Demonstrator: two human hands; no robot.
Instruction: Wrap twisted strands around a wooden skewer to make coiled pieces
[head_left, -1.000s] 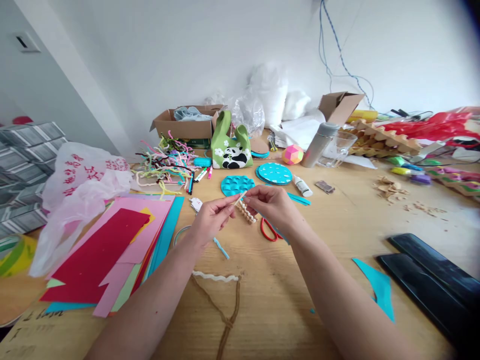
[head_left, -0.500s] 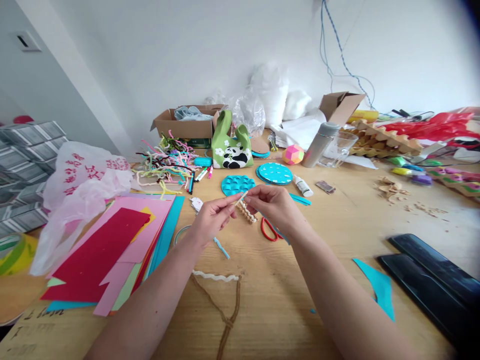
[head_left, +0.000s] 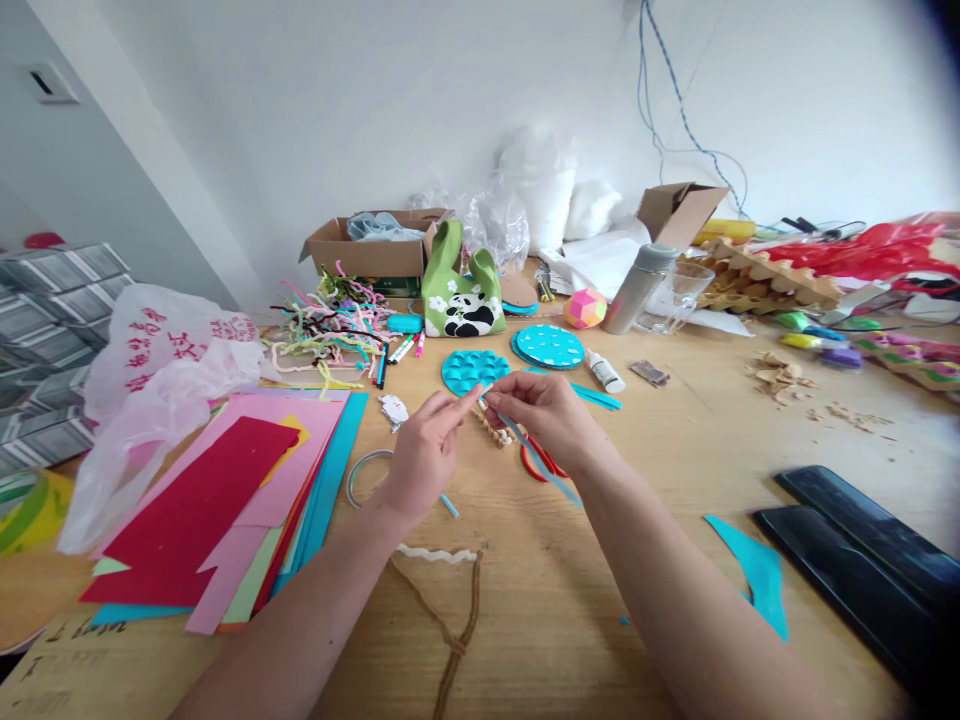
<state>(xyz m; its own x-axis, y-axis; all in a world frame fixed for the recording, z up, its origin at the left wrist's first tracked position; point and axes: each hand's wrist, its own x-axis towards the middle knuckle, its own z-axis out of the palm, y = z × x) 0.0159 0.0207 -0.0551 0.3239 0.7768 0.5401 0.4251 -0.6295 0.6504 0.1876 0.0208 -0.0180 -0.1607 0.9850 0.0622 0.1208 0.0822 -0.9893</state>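
Two hands are meeting mid-frame in the head view: the right hand (head_left: 546, 415) is pinching a pale blue strip (head_left: 556, 482), now trailing in plain sight; the left hand (head_left: 427, 450) is now extending its index finger, grip unclear, so the right is seemingly bearing it. Upper centre-left, a cardboard box (head_left: 364, 262) is holding bluish fabric (head_left: 381, 228).

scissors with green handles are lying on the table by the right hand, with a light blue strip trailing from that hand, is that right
Not quite: the head view shows that the scissors have red handles. They do lie on the table by the right hand, with a light blue strip trailing from that hand.
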